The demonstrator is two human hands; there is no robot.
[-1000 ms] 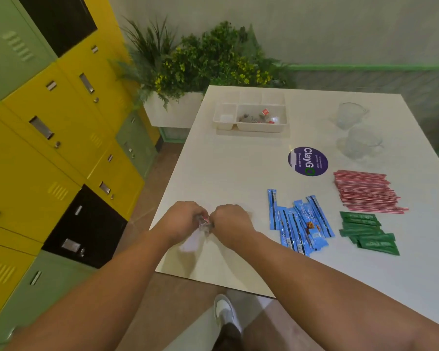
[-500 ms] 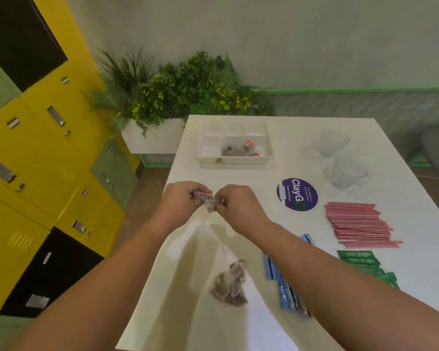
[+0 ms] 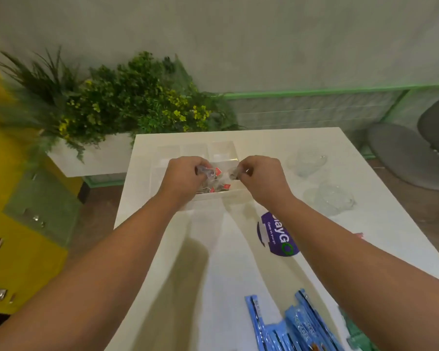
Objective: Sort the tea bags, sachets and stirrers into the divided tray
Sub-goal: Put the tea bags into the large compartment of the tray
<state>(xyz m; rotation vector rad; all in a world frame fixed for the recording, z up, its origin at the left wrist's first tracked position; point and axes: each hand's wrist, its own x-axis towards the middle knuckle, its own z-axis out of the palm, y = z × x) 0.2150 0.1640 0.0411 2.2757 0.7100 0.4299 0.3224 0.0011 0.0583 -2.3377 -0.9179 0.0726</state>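
Both hands hovered over the divided tray (image 3: 223,150) at the table's (image 3: 238,269) far end. The left hand (image 3: 181,177) pinched a clear wrapper (image 3: 205,171); the right hand (image 3: 260,177) pinched a tea bag (image 3: 234,173). More tea bags (image 3: 217,186) lay in the tray's near compartment.

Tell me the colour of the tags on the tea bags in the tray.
Red, seen in the head view on the tea bags lying in the tray.

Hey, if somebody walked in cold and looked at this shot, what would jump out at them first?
Two bare arms reach up the middle, the left hand and right hand pinching a clear bag over the white divided tray, where red-tagged tea bags are piling up. A purple round sticker sits just right of centre on the white table, and bright blue sachets fan out at the bottom edge.
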